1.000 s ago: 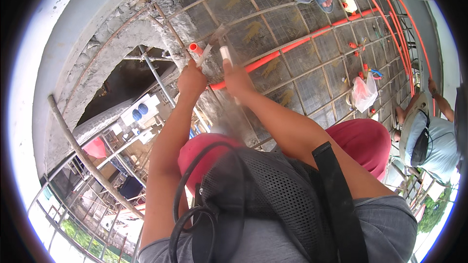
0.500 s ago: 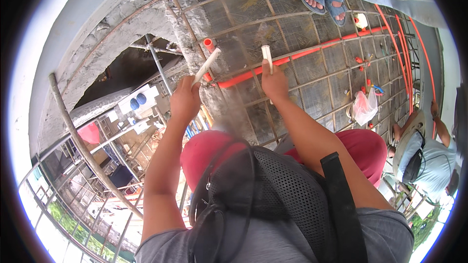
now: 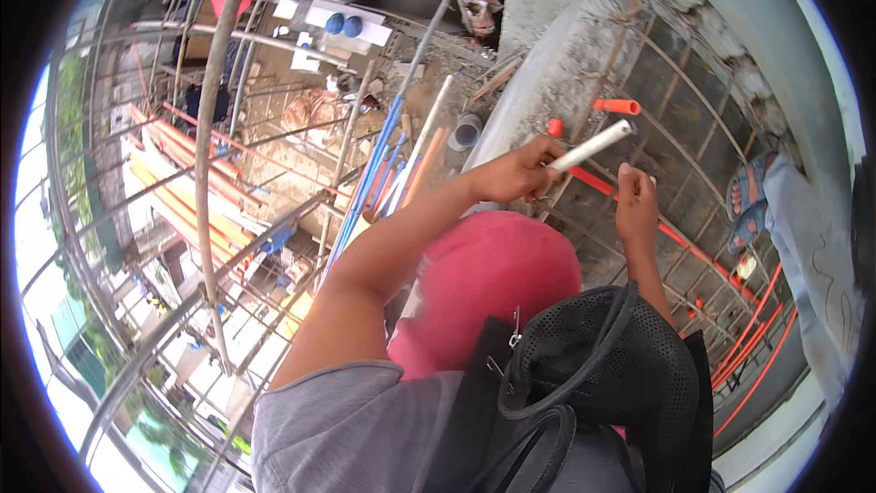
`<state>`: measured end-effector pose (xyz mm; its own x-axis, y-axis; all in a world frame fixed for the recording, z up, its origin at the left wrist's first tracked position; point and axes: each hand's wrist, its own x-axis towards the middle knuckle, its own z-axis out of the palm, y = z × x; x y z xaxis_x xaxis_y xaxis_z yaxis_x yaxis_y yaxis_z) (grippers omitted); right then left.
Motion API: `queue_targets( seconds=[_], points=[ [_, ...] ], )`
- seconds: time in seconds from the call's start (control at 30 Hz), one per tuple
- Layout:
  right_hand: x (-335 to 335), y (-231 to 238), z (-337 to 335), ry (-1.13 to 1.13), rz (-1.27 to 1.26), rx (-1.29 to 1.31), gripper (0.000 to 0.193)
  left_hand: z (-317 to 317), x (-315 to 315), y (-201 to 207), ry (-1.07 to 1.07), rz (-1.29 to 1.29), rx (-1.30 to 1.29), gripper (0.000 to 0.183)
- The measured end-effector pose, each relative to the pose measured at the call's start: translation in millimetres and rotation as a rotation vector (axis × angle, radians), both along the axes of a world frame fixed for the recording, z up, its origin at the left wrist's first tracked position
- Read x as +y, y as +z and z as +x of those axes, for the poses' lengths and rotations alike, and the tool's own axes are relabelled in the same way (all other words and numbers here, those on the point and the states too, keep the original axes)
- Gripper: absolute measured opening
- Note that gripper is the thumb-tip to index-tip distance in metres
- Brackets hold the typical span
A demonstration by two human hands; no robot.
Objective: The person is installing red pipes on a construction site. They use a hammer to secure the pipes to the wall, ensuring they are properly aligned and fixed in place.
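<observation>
I see the left hand (image 3: pixel 522 173) wrapped around a white pipe (image 3: pixel 595 146) above the dark deck (image 3: pixel 677 80), the right hand (image 3: pixel 636 203) curled near its end, whether on anything I can't tell, then an orange pipe stub (image 3: pixel 616 107) and 2 sandalled feet (image 3: pixel 747 190).

The left arm (image 3: pixel 365 260) is bent, the left hand (image 3: pixel 516 173) gripping; the right hand (image 3: pixel 636 196) is raised farther right, its fingers (image 3: pixel 625 176) curled.
</observation>
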<state>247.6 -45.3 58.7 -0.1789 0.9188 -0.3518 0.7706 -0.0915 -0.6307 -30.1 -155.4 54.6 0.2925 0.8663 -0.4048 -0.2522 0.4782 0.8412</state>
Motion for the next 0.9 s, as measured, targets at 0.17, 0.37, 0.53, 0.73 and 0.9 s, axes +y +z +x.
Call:
queue_targets(
  seconds=[0.17, 0.37, 0.53, 0.73, 0.9],
  points=[
    [-40, -5, -82, 0.063, -0.455, 0.271, 0.059, 5, -7, 17, -0.017, 0.029, 0.023, 0.045],
    [-37, 8, -82, 0.473, -0.382, -0.061, 0.052, -25, -26, 16, 0.134, -0.243, 0.283, 0.039],
    [-18, 36, -58, 0.715, -0.608, -0.138, 0.051, -45, -54, 23, 0.71, -0.168, 0.094, 0.047],
    [-24, 53, -85, 0.714, -0.918, 0.045, 0.049, -17, -106, 41, 0.481, -0.173, 0.147, 0.045],
    [-34, 53, -108, 0.573, -1.171, 0.132, 0.046, -6, -116, 31, 0.605, -0.207, 0.004, 0.045]
  ],
)
